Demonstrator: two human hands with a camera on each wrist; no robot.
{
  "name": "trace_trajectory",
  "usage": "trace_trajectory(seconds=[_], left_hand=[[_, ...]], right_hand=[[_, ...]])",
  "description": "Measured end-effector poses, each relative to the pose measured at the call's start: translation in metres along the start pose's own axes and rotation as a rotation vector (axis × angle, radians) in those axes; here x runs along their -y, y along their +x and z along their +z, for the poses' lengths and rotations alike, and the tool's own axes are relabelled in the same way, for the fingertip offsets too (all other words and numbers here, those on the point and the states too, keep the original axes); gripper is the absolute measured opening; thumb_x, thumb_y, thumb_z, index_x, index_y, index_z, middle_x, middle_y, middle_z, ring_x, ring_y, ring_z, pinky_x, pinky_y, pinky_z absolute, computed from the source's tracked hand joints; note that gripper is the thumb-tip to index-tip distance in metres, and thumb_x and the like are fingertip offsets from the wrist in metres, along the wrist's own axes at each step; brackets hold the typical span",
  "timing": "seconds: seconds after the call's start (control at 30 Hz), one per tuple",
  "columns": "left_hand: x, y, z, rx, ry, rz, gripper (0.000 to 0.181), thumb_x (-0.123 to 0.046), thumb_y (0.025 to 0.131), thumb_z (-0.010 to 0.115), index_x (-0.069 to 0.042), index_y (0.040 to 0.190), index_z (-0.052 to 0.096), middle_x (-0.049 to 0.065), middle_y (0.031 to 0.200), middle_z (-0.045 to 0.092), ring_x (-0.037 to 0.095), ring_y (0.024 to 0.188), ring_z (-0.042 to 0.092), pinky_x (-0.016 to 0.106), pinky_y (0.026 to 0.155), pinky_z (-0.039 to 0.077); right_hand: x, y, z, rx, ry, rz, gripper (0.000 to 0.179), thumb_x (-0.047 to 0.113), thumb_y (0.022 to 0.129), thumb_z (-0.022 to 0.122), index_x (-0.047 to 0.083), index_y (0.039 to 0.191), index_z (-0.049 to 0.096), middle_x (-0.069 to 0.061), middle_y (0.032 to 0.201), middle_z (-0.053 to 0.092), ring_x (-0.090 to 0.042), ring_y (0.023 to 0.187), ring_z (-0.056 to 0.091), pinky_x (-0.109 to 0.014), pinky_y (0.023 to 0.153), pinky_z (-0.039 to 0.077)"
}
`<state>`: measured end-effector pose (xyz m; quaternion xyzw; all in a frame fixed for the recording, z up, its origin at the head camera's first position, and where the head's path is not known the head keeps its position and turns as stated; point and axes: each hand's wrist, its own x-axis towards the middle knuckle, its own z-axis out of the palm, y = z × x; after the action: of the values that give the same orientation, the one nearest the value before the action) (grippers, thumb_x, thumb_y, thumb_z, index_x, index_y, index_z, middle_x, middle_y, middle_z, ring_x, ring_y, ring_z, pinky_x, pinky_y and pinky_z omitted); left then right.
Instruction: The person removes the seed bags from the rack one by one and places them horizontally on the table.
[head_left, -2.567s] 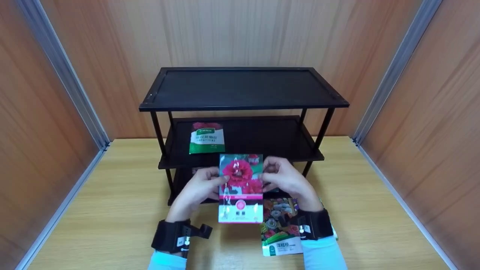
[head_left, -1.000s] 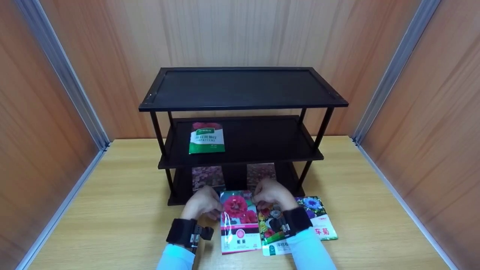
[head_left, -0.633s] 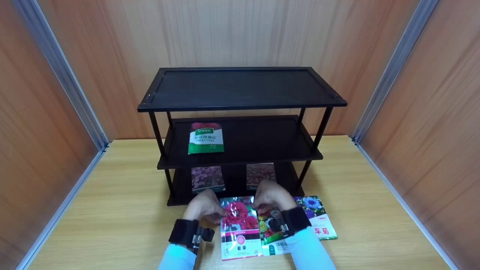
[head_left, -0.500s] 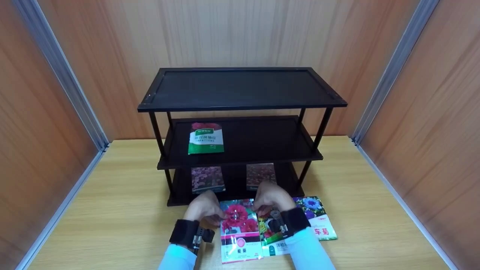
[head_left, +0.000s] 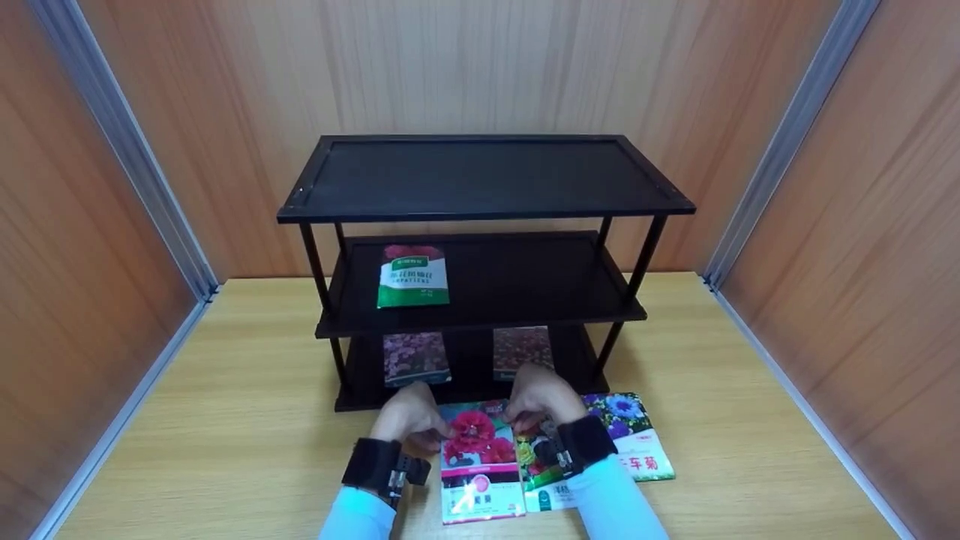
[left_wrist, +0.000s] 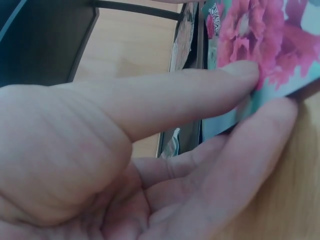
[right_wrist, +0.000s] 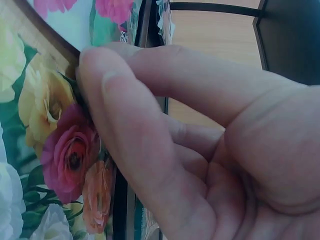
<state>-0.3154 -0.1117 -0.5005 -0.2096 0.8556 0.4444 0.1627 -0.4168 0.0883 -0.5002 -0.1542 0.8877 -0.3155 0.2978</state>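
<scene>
Wood-grain walls [head_left: 480, 67] enclose a pale bench [head_left: 225, 375] carrying a black three-tier rack [head_left: 487, 178]. Just in front of it, the left grip [head_left: 409, 416] and right grip [head_left: 541, 396] each pinch a side edge of the pink-flower packet [head_left: 481, 472]. To its right lie a rose packet [head_left: 546, 480] and a blue-flower packet [head_left: 637, 444]. The middle shelf [head_left: 525, 277] holds a green-and-white packet [head_left: 412, 279], the bottom shelf [head_left: 470, 367] two dim flower packets [head_left: 415, 358].

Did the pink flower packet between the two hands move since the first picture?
Yes. In the head view, the pink flower packet moved down: its top overlapped the black middle shelf before, and now it is all below that shelf.
</scene>
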Motion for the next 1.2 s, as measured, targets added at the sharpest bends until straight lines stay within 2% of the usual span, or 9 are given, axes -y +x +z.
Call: trace_trajectory(seconds=[0.13,0.4,0.7,0.87,0.97,1.07,1.13,1.2], left_hand=[[0.0,0.002,0.001,-0.008,0.002,-0.002,0.02,-0.008,0.076,0.088,-0.003,0.081,0.069,0.01,0.074,0.075,0.016,0.055,0.069,0.031,0.055,0.061],[0.0,0.002,0.003,-0.025,-0.06,0.006,0.015,0.0,0.076,0.085,0.001,0.079,0.07,0.012,0.075,0.074,0.018,0.057,0.071,0.032,0.059,0.062],[-0.002,0.004,0.005,-0.056,-0.034,-0.01,0.027,-0.002,0.075,0.087,0.001,0.088,0.065,0.012,0.08,0.071,0.02,0.057,0.071,0.031,0.056,0.061],[-0.002,0.005,0.006,-0.059,-0.006,-0.019,0.03,-0.005,0.075,0.088,0.0,0.092,0.063,0.012,0.081,0.07,0.02,0.058,0.071,0.03,0.055,0.061],[-0.002,0.005,0.006,-0.054,0.002,-0.01,0.029,-0.006,0.076,0.088,0.0,0.091,0.064,0.011,0.077,0.072,0.019,0.058,0.071,0.03,0.054,0.06],[-0.002,0.005,0.006,-0.046,0.002,-0.005,0.026,-0.006,0.076,0.087,0.0,0.089,0.065,0.011,0.074,0.073,0.019,0.057,0.071,0.031,0.054,0.061],[-0.002,0.004,0.005,-0.044,0.002,-0.002,0.024,-0.006,0.077,0.087,0.0,0.086,0.065,0.011,0.073,0.073,0.019,0.057,0.071,0.031,0.054,0.061],[-0.002,0.004,0.005,-0.036,0.0,-0.009,0.021,-0.007,0.077,0.086,0.0,0.084,0.067,0.012,0.073,0.074,0.019,0.057,0.071,0.031,0.055,0.061]], right_hand=[[0.001,0.001,0.0,-0.002,-0.022,0.001,0.012,0.003,0.081,0.081,0.002,0.076,0.071,-0.01,0.073,0.072,-0.012,0.05,0.066,-0.029,0.057,0.061],[0.0,0.002,0.0,0.007,-0.03,-0.016,0.013,0.006,0.081,0.083,0.003,0.074,0.072,-0.008,0.069,0.072,-0.013,0.052,0.066,-0.027,0.055,0.059],[0.001,0.001,0.0,-0.002,-0.102,-0.028,0.013,0.009,0.081,0.084,0.005,0.072,0.074,-0.005,0.064,0.07,-0.015,0.053,0.066,-0.029,0.055,0.057],[0.0,-0.003,0.0,-0.011,-0.086,-0.061,0.013,0.008,0.08,0.084,0.003,0.072,0.075,-0.007,0.065,0.071,-0.017,0.054,0.067,-0.029,0.054,0.057],[0.002,-0.008,-0.005,-0.062,-0.179,-0.059,0.017,0.013,0.078,0.086,0.006,0.07,0.073,-0.005,0.067,0.07,-0.017,0.056,0.064,-0.029,0.052,0.052],[0.003,-0.01,-0.012,-0.137,-0.347,-0.026,0.021,0.02,0.075,0.089,0.01,0.073,0.07,-0.002,0.072,0.068,-0.018,0.06,0.06,-0.03,0.053,0.047],[0.002,-0.011,-0.017,-0.167,-0.436,0.011,0.027,0.026,0.073,0.09,0.012,0.08,0.068,-0.002,0.079,0.066,-0.019,0.067,0.058,-0.034,0.057,0.046],[0.001,-0.012,-0.019,-0.159,-0.464,0.046,0.035,0.03,0.071,0.092,0.012,0.087,0.067,-0.002,0.086,0.067,-0.02,0.072,0.059,-0.036,0.062,0.05]])
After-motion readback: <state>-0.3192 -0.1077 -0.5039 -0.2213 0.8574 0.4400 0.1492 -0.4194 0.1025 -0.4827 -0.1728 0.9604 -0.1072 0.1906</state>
